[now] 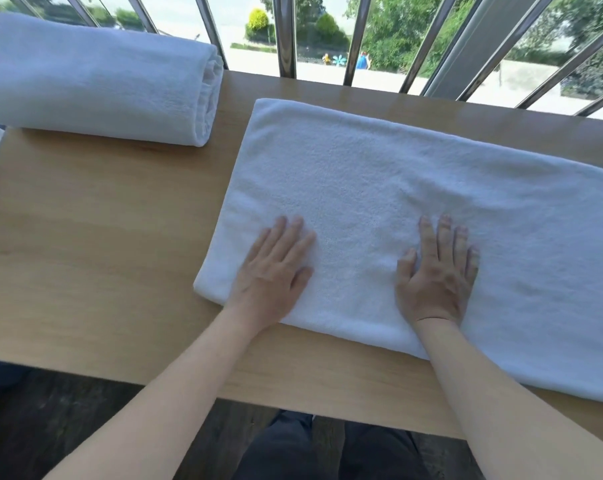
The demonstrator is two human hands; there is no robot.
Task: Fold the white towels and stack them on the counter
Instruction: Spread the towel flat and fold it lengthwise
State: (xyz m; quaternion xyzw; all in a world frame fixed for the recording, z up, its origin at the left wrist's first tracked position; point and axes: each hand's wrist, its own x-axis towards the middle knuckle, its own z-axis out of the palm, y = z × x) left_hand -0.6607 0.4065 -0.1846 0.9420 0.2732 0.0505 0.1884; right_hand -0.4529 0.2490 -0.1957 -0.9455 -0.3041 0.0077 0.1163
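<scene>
Fingers (295,233) of both hands are lying straight and flat on the spread white towel (397,174), pressing it and gripping nothing.

Beneath and all around the fingers, the wooden desk (85,254) is carrying everything. The spread white towel is lying flat under the palms, stretching away to the right of the fingers past the frame edge. The rolled white towel (96,81) is sitting well beyond and to the left of the fingers, apart from the spread one. The left hand (272,275) is resting near the spread towel's left end, and the right hand (438,282) is lying near it, both by the near edge.
</scene>
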